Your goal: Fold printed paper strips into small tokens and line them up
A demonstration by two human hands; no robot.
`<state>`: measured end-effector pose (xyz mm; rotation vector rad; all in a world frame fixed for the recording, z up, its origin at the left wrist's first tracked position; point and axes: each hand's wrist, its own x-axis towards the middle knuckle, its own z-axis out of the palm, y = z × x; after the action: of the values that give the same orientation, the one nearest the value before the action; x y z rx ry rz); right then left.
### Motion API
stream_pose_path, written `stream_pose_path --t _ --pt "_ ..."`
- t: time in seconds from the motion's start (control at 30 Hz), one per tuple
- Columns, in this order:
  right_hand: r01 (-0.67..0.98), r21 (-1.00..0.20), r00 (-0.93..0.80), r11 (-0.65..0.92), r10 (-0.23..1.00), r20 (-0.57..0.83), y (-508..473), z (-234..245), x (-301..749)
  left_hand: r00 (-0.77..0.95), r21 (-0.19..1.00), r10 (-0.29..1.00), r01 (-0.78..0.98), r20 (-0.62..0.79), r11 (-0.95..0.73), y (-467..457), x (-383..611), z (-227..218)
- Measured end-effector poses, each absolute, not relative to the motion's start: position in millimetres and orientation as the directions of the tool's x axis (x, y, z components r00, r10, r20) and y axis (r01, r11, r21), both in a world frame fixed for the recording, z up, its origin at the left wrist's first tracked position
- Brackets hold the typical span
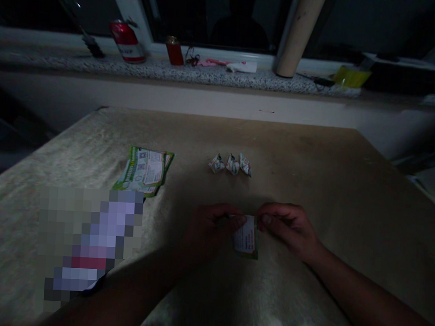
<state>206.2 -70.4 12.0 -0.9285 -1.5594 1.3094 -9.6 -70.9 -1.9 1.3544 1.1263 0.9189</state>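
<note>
A small printed paper (pixel 245 236), white with green edges, is between my hands near the middle of the table. My left hand (pixel 214 228) pinches its upper left part between thumb and fingers. At its upper right corner, the thumb and fingers of my right hand (pixel 290 227) are closed on the edge. Beyond my hands stand three small folded paper shapes in a row: a left one (pixel 217 164), a middle one (pixel 233 165) and a right one (pixel 245 165). Several similar green and white leaflets (pixel 144 171) lie in a loose pile at the left.
The table (pixel 313 153) has a pale, shiny cover. A blurred-out long object (pixel 100 239) lies by my left forearm. On the speckled windowsill (pixel 153 71) behind stand a red can (pixel 127 41), a red lighter-like item (pixel 174 51), a cardboard tube (pixel 300 33) and a yellow item (pixel 351 76).
</note>
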Motion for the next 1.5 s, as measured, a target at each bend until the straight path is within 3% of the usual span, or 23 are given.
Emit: stream_pose_path --t 0.67,0.93,1.1,1.5 --pt "0.091 -0.955 -0.304 0.284 0.921 0.245 -71 7 204 0.244 0.989 0.966 0.139 -0.083 0.050 -71 -5 10" --pt "0.227 -0.893 -0.344 0.389 0.890 0.300 -71 8 198 0.331 0.968 0.943 0.246 -0.030 -0.056 -72 -3 13" --pt "0.293 -0.879 -0.338 0.377 0.901 0.274 -72 11 200 0.310 0.963 0.950 0.266 -0.046 -0.040 -70 -3 8" --pt "0.234 -0.949 -0.293 0.212 0.946 0.139 -67 8 202 0.284 0.983 0.948 0.155 -0.143 0.101 -67 -7 1"
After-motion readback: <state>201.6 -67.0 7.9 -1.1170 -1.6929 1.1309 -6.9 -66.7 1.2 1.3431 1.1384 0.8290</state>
